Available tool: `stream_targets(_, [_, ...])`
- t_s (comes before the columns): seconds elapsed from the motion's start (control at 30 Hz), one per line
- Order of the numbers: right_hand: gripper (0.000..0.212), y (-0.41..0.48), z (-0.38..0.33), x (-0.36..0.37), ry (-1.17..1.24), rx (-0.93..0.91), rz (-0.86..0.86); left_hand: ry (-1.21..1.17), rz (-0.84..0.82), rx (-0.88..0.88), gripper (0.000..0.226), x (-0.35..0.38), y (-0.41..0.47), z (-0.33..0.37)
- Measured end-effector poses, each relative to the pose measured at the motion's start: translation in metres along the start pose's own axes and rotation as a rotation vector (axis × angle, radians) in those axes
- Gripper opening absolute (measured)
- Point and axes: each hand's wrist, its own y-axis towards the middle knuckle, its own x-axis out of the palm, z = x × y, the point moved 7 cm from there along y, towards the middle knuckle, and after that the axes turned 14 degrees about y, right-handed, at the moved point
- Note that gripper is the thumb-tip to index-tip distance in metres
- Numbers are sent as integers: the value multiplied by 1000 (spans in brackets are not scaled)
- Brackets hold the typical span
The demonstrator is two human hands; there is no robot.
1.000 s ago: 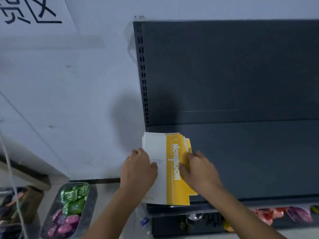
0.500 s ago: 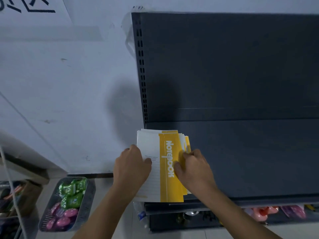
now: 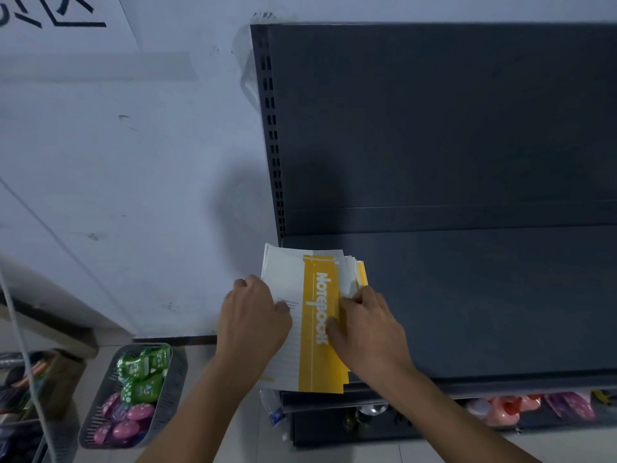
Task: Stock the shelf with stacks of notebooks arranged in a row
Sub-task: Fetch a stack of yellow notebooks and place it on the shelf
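A stack of white and yellow notebooks (image 3: 317, 295) lies flat at the left end of the dark grey shelf (image 3: 484, 302), its left edge and front edge jutting past the shelf. The top cover reads "Notebook" on its yellow band. My left hand (image 3: 253, 322) grips the stack's left side, thumb on the white cover. My right hand (image 3: 364, 325) holds the right side, fingers curled over the uneven edges of the lower notebooks.
The shelf's dark back panel (image 3: 434, 128) rises behind, with a slotted upright at its left. A grey basket (image 3: 173, 372) of green and pink packets stands on the floor at lower left. Pink items (image 3: 500, 409) sit on the lower shelf.
The stack has stayed at the shelf's left end. My right hand has shifted on the stack's right edge, with fingers curling more over the lower notebooks. The camera has shifted slightly.
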Motion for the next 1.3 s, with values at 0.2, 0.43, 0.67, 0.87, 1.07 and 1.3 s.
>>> stream_targets(0.2, [37,5,9,-7,155,115,60,-211,-85,59,20,-5,-4,12])
stream_targets(0.43, [38,6,15,-24,412,189,91,-344,-109,162,19,-10,-3,25])
stream_targets(0.67, [38,-13,50,-58,417,257,151,-150,-28,292,49,1,-9,66])
stream_targets(0.87, [31,-45,83,-107,267,335,251,-175,19,462,36,4,-28,132])
stream_targets(1.07, [32,-75,129,-151,188,411,353,-222,49,620,38,7,-50,202])
stream_targets(1.3, [28,-108,202,-210,184,437,459,-185,42,765,35,15,-89,304])
